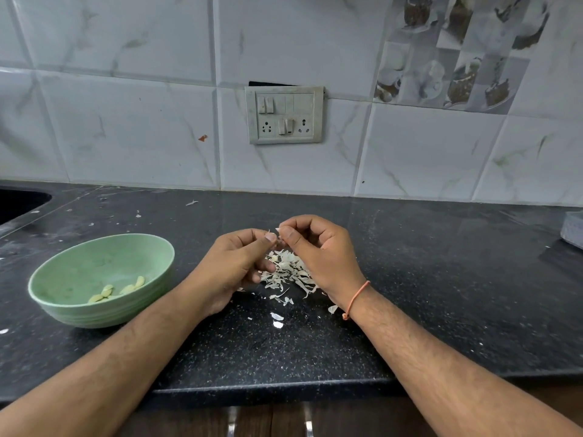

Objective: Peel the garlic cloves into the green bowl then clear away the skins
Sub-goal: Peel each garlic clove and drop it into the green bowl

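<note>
Garlic clove [277, 237] pinched between both hands [239, 263], skins [288, 272] beneath

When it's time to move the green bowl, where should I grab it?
Grip the green bowl by its right rim, coming from the right where the left hand is. The rim is bare, and the peeled cloves lie low inside, so keep it level.

Both hands [277, 247] raised, fingertips pinched together

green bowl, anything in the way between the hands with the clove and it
Nothing visible. The green bowl sits on the left hand's side with bare counter between; the skin pile lies under the hands, off that path.
</note>
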